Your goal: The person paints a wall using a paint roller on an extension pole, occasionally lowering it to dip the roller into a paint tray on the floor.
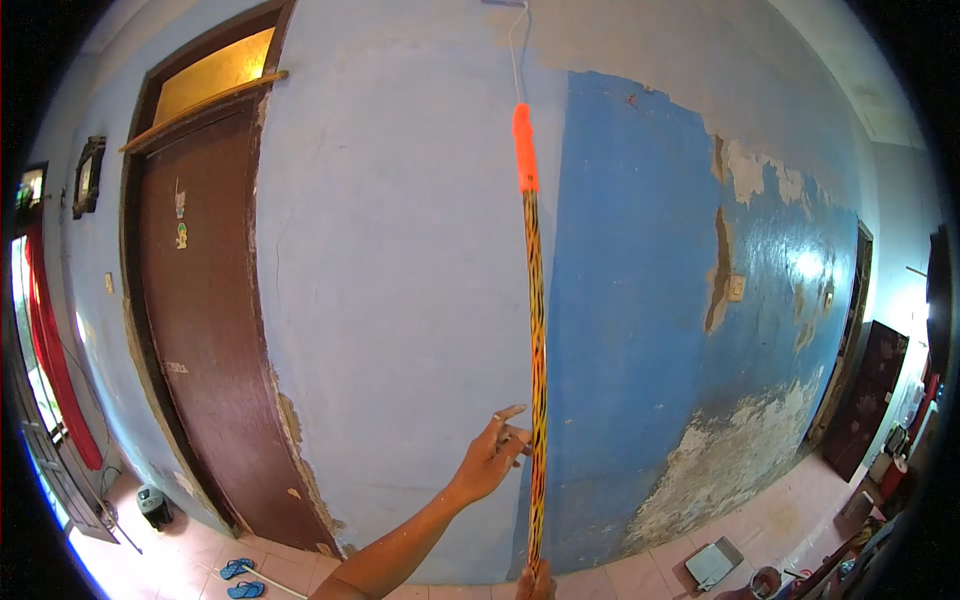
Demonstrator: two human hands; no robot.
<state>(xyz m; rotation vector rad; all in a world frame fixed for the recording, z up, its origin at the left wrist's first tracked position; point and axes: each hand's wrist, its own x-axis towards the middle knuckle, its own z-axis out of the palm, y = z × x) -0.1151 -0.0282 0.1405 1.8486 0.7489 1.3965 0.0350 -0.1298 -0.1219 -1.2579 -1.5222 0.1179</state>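
Observation:
A long paint roller pole [538,350] with a yellow-and-black pattern stands nearly upright before me. At its top is an orange grip [525,150], and a thin wire frame [514,55] runs up from it to the roller, which is mostly cut off at the upper edge. My right hand [537,582] is wrapped round the pole's lower end at the bottom of the view. My left hand [492,455] is beside the pole's middle, fingers apart and index finger stretched out, fingertips right at the pole. Behind is a wall with a pale blue-grey area [400,250] and a darker blue area [630,300].
A brown door [205,300] is on the left, with blue sandals [245,590] on the tiled floor near it. Peeling plaster [710,450] marks the right wall. A paint tray [713,564] lies on the floor at right, with a bucket [765,582] nearby.

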